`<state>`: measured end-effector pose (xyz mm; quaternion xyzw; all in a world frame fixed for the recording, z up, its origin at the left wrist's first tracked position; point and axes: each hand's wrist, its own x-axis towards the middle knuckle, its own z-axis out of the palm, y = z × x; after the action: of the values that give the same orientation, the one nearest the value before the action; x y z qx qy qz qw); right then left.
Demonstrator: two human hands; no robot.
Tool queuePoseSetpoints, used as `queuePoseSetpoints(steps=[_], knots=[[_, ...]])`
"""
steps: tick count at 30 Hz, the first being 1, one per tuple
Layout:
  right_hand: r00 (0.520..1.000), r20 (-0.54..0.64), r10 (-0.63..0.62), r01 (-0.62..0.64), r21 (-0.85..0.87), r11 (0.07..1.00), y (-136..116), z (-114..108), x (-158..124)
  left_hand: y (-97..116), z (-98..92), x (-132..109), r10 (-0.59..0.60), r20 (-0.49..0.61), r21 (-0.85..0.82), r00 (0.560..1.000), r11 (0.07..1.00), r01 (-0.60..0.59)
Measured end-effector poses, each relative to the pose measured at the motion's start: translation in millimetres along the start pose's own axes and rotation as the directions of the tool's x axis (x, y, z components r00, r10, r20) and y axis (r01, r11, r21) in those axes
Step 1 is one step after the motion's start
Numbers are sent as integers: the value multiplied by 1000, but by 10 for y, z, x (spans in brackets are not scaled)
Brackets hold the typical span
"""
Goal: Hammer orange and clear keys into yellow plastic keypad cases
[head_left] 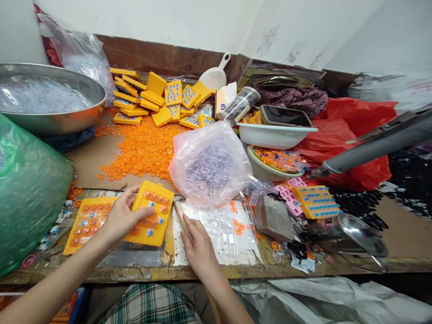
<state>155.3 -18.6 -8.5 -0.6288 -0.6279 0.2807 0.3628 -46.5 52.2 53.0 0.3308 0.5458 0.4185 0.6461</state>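
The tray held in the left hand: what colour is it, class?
The tray in the left hand is yellow, shown best in the head view.

far left, a bowl (50, 119) behind a sack (30, 198); on the table (135, 273), loose rings (145, 148) before piled trays (156, 83), an open bag (205, 196) to their right; farther right, a phone (286, 116) on a basin (275, 136); nearer, a tray (157, 203) in the left hand (126, 211), a second tray (89, 220) to its left.
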Motion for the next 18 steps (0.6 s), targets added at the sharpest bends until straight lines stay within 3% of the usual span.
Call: queuePoseSetpoints(steps=[2, 4, 9, 13, 18], knots=[[999, -15, -52, 50, -101, 994, -79, -77, 52, 39, 137, 151, 73, 9, -33, 997, 997, -73], [995, -49, -85, 74, -201, 977, -151, -201, 223, 11, 280, 279, 67, 43, -143, 997, 988, -60], [992, -111, -62, 11, -412, 911, -188, -521, 1064, -251, 532, 268, -18, 48, -441, 999, 897, 37], [1000, 8, 14, -8, -507, 862, -104, -479, 1527, -340, 462, 24, -95, 63, -467, 993, 877, 114], [999, 21, 26, -12, -494, 870, 14, -383, 1594, -365, 317, -224, -178, 131, -489, 975, 844, 220]])
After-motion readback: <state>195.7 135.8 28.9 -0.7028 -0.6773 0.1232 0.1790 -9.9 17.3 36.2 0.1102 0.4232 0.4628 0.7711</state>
